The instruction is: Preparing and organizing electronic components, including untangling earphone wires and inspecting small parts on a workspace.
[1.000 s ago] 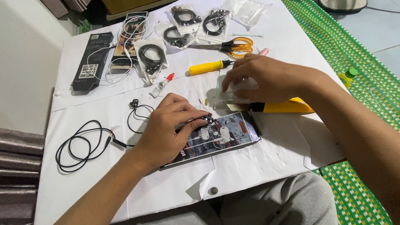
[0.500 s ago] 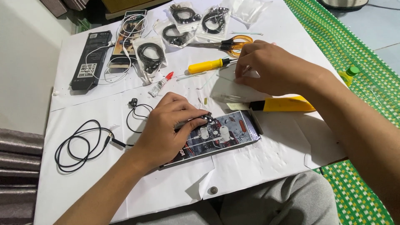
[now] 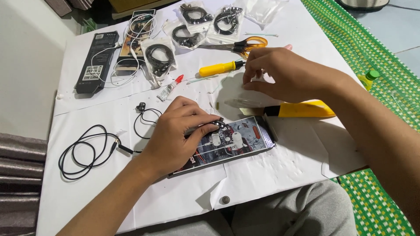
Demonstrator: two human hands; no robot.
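- Down on the white table (image 3: 271,175), the left hand (image 3: 177,133) curls half closed over a printed earphone pack (image 3: 227,144), fingertips pinching a small dark earbud (image 3: 218,124).
- The right hand (image 3: 284,72) hovers near the yellow screwdriver (image 3: 218,68), thumb and fingers pinched on clear film (image 3: 249,102).
- A black cable (image 3: 85,150) lies coiled left.

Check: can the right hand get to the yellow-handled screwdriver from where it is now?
Probably yes. The right hand hovers just right of the yellow-handled screwdriver, which lies flat on the white sheet. Nothing lies on it or between them, and the left hand is lower down on the earphone package.
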